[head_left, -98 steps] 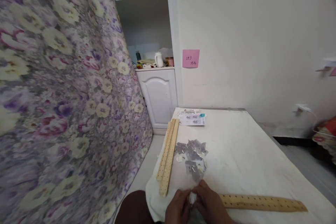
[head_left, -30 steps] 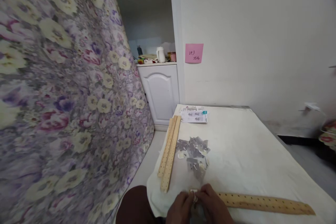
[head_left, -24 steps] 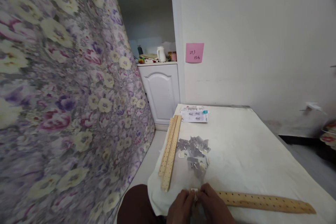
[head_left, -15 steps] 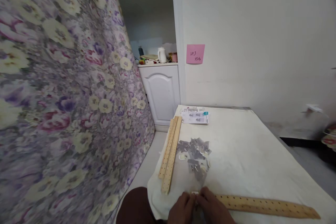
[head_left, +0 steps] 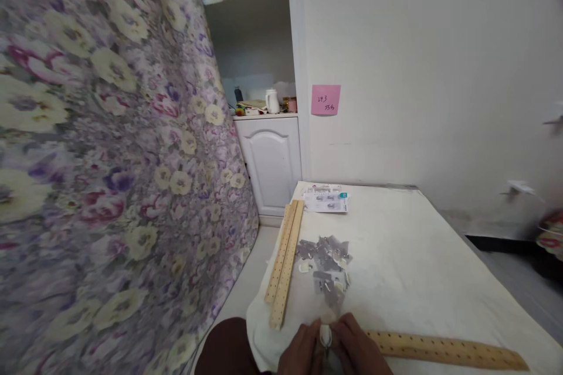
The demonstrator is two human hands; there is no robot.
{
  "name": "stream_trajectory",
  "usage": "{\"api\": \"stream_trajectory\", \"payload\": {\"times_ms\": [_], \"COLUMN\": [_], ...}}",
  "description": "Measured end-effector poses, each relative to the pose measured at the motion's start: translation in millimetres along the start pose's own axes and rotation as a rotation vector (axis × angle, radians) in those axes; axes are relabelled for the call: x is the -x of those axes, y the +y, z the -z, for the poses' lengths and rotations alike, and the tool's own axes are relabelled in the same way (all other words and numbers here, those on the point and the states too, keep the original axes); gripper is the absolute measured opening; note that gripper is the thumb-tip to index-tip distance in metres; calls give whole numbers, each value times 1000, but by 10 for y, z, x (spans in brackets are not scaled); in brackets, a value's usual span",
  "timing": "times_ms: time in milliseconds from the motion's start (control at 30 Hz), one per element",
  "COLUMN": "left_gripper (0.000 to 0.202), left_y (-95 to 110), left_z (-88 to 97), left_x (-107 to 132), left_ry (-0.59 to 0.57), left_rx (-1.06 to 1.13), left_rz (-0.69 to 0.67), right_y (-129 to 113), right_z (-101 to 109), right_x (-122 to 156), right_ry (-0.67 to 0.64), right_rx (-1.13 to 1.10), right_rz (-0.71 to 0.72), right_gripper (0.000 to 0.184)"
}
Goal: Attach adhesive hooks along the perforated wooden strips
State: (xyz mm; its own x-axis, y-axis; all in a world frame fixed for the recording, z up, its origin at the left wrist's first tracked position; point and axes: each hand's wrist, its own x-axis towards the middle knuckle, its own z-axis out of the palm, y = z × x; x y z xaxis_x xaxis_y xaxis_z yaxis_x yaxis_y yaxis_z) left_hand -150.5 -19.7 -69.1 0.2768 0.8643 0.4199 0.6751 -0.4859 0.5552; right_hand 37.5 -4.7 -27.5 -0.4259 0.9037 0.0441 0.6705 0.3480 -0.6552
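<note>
Close together at the table's near edge, my left hand [head_left: 301,349] and my right hand [head_left: 358,347] both have their fingers closed around a small white hook [head_left: 325,334]. It looks like a white plate with a metal part below; the fingertips partly cover it. Under or just beside my right hand, a perforated wooden strip [head_left: 444,350] runs off to the right. Beyond my hands lie several small clear bags [head_left: 326,255] with metal bits, and a loose white piece [head_left: 304,268] beside them.
More perforated wooden strips [head_left: 285,263] lie lengthwise along the left side of the white-covered table [head_left: 404,258]. Printed packaging [head_left: 328,202] rests at the far end. A floral curtain [head_left: 132,187] hangs on the left, with a white cabinet [head_left: 275,158] behind.
The white hook between my fingers shows more fully now, turned up towards me. The view has tilted slightly upward; the strips, bags and packaging have stayed in place.
</note>
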Motion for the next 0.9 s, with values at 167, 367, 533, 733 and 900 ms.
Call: {"api": "stream_trajectory", "payload": {"times_ms": [167, 367, 533, 733, 900], "left_gripper": [56, 44, 40, 33, 32], "left_y": [-30, 117, 210, 203, 156], "left_z": [127, 252, 289, 267, 252], "left_x": [-103, -244, -275, -283, -276], "left_ry": [-171, -251, -239, -221, -185], "left_rx": [23, 114, 131, 99, 83], "left_rz": [-8, 92, 129, 138, 95], "right_y": [-98, -123, -165, -196, -182], "right_z": [98, 86, 102, 113, 100], "right_x": [-2, -56, -56, -60, -76], "right_ry": [20, 12, 29, 26, 25], "right_rx": [65, 69, 93, 119, 134], "right_rz": [-33, -68, -73, -100, -122], "right_gripper": [44, 47, 36, 33, 31]}}
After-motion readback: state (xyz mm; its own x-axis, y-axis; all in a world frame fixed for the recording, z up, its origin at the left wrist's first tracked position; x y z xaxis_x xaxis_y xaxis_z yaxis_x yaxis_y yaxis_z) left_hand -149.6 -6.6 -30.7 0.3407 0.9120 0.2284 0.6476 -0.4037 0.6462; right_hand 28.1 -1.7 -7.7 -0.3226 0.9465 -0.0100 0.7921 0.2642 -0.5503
